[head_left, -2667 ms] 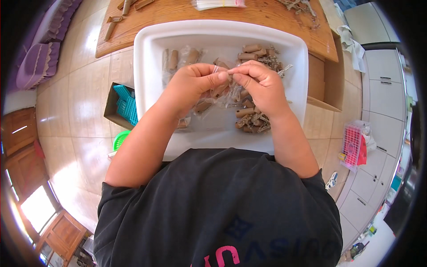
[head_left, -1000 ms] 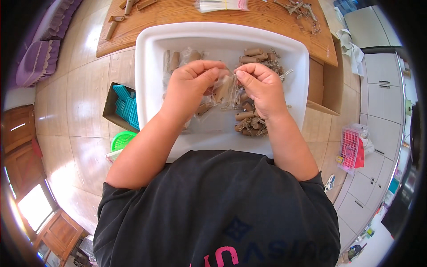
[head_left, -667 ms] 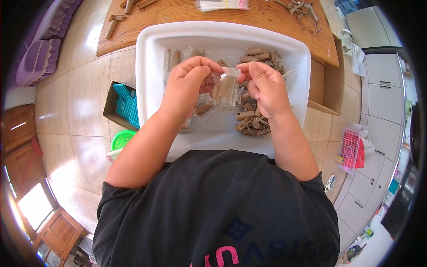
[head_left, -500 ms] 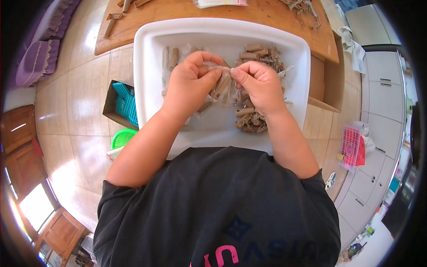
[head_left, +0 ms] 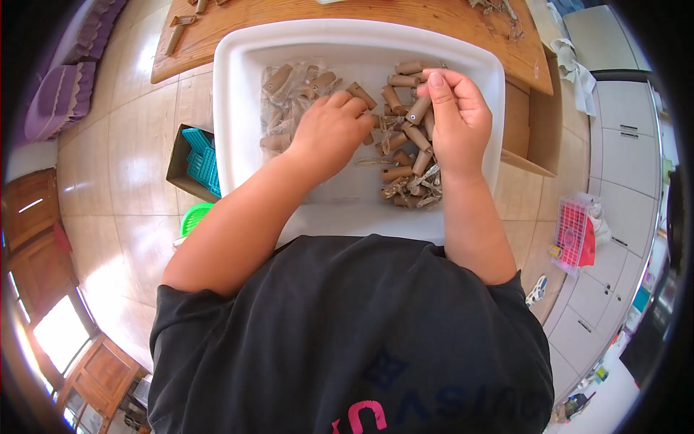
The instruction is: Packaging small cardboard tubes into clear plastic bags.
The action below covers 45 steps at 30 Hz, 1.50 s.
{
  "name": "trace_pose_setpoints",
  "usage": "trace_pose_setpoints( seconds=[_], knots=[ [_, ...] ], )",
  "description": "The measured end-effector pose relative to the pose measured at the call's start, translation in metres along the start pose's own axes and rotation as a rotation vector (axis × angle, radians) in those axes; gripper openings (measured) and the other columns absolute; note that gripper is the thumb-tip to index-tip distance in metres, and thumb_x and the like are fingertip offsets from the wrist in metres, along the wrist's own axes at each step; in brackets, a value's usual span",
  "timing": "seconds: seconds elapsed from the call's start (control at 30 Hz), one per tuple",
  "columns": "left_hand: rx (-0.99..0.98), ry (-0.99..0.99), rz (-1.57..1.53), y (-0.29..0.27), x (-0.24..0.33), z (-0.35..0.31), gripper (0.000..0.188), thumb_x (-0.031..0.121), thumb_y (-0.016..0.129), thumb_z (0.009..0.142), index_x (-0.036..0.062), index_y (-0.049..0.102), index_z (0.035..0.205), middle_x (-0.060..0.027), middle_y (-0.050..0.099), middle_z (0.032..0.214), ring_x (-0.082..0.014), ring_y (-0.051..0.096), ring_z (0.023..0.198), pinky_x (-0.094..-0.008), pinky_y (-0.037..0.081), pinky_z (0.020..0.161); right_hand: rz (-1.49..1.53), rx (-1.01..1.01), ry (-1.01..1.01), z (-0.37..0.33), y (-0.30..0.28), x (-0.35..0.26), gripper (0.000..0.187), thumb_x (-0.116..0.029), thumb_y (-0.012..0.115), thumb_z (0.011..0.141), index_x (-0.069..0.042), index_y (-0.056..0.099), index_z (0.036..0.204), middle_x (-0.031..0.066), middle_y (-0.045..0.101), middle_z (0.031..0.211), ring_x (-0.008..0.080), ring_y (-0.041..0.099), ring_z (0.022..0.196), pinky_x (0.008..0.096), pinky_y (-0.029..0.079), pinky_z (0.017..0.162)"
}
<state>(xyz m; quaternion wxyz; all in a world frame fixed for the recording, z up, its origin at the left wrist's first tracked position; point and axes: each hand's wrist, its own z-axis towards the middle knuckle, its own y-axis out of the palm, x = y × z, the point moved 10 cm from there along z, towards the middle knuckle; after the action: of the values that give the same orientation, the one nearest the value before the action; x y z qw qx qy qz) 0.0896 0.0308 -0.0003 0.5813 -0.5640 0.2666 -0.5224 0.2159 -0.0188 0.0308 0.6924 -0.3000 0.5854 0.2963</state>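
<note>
Inside a white plastic tub (head_left: pixel 486 145), small brown cardboard-like tubes lie in two groups. On the left are tubes in clear plastic bags (head_left: pixel 277 108); on the right is a heap of loose brown tubes (head_left: pixel 416 136), some with dry, stringy bunches (head_left: pixel 413 191). My left hand (head_left: pixel 329 137) is between the groups, its fingers bent down and closed beside a brown tube (head_left: pixel 361 95). Whatever its fingertips grip is hidden. Above the right heap, my right hand (head_left: pixel 460 116) has thumb and fingers pinched together; what is in the pinch is too small to make out.
A wooden table (head_left: pixel 405 16) stands beyond the tub, with a few brown pieces on it. Left of the tub are a box with teal baskets (head_left: pixel 202 163) and a green basket (head_left: pixel 195 217). A cardboard box (head_left: pixel 531 130) is at the right, and a pink crate (head_left: pixel 571 231) sits near grey cabinets.
My hands have moved apart from their shared pinch on a clear plastic bag. The left came down lower in the tub; the right rose over the loose tubes. Both groups show more fully.
</note>
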Motion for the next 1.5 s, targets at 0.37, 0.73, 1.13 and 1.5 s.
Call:
trace_pose_setpoints(
  seconds=[0.37,0.73,1.13,1.5],
  knots=[
    [-0.181,-0.307,-0.733,-0.016,-0.025,-0.005,0.029,0.004,0.065,0.076,0.0049,0.059,0.104,-0.0053,0.059,0.09,-0.0178,0.059,0.087,-0.0289,0.047,0.075,0.002,-0.022,-0.085,0.005,-0.007,-0.007,0.021,-0.019,0.056,0.09,-0.001,0.063,0.097,0.0025,0.063,0.087,0.0087,0.056,0.081,0.022,0.044,0.074],
    [0.039,-0.626,-1.213,-0.015,-0.061,-0.016,0.029,0.015,0.068,0.079,0.0014,0.061,0.104,0.0013,0.058,0.078,-0.0039,0.049,0.067,-0.0186,0.039,0.056,0.307,-0.254,0.31,-0.006,0.018,0.02,0.021,-0.017,0.059,0.087,-0.001,0.061,0.101,0.0029,0.062,0.085,0.0086,0.059,0.077,0.0208,0.046,0.068],
    [0.01,-0.787,-1.478,-0.009,-0.055,-0.018,0.029,0.017,0.06,0.086,-0.0036,0.056,0.106,-0.0049,0.06,0.086,-0.0124,0.06,0.076,-0.0241,0.05,0.068,0.077,-0.388,-0.125,-0.007,0.03,-0.016,0.018,0.013,0.056,0.073,-0.002,0.065,0.078,0.0037,0.061,0.081,0.0109,0.057,0.073,0.0216,0.047,0.066],
    [-0.019,-0.86,-1.947,0.012,-0.046,-0.022,0.021,0.017,0.056,0.088,-0.0006,0.055,0.098,-0.0071,0.059,0.094,-0.0168,0.061,0.082,-0.027,0.054,0.072,-0.373,-0.336,-0.448,-0.018,0.041,-0.037,0.018,0.012,0.056,0.065,-0.003,0.064,0.071,0.0086,0.063,0.081,0.0205,0.059,0.073,0.0283,0.049,0.063]
  ],
)
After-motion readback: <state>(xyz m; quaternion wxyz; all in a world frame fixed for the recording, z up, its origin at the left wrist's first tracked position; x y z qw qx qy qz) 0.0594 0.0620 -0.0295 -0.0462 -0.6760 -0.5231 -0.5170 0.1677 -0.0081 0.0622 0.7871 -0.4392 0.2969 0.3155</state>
